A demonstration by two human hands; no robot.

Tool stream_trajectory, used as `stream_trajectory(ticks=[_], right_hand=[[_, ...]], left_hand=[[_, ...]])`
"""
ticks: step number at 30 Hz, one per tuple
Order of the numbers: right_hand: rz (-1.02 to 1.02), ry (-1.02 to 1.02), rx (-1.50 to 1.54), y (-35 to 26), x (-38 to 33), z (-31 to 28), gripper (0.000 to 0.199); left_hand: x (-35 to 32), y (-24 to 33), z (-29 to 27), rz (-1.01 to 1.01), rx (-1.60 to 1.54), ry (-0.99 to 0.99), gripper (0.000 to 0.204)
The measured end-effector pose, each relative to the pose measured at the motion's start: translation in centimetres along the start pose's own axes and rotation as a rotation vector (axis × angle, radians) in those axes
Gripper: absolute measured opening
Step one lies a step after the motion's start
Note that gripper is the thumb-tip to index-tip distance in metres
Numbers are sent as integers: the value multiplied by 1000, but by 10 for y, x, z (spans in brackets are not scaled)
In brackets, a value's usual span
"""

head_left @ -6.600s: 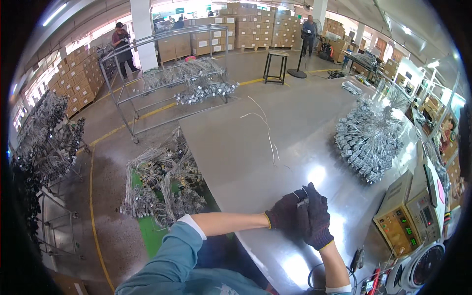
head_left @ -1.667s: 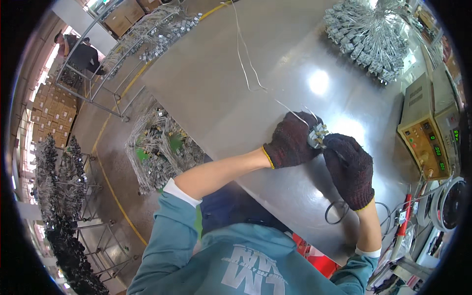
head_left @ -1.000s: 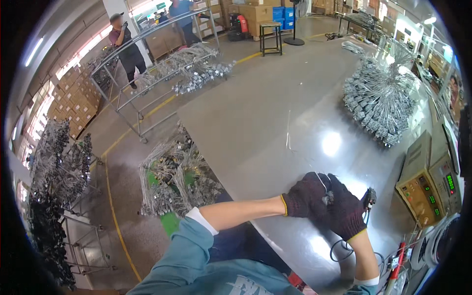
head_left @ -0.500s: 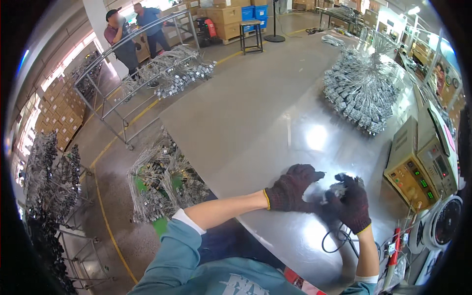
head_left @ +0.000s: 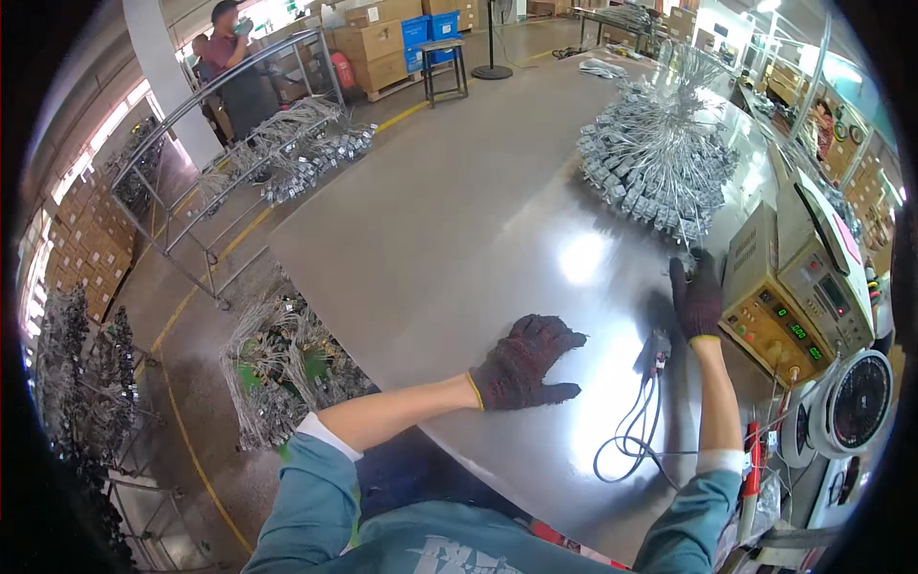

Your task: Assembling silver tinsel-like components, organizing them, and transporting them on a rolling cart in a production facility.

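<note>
At the far left, dark bundles hang on a rack (head_left: 76, 383). Next to it a bin (head_left: 287, 368) of wire parts stands on the floor, beside the edge of the steel desk (head_left: 449, 220). Behind it a cart (head_left: 258, 163) carries more parts, and a person (head_left: 234, 67) stands past it. The left hand (head_left: 524, 364), in a dark glove, lies flat on the desk with its grip spread and nothing in it. Just right of it a small clamp (head_left: 657, 349) with a looped cable (head_left: 631, 430) lies on the desk, between the two hands. The right hand (head_left: 698, 298), also gloved, reaches up toward a heap (head_left: 660, 163) of wire parts; its fingers look spread, perhaps touching a part at the heap's near edge. Beside it stands a yellow tester (head_left: 779, 325).
</note>
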State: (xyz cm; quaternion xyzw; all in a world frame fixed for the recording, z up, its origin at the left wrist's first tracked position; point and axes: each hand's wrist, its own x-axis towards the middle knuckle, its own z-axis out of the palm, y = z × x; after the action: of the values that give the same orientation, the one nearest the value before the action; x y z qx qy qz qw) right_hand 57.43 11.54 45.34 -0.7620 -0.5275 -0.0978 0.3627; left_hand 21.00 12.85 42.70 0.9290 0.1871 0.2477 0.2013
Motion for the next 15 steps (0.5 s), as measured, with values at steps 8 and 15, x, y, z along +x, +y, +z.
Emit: stream_trajectory(ticks=[8,15], right_hand=[[211,-331,-403,-4,85,61,74],[501,-413,-388,-22,134,95,86]], left_hand=[[11,0,2,-17,0,-36,69],[22,-7,8,-33,22,-25,61]])
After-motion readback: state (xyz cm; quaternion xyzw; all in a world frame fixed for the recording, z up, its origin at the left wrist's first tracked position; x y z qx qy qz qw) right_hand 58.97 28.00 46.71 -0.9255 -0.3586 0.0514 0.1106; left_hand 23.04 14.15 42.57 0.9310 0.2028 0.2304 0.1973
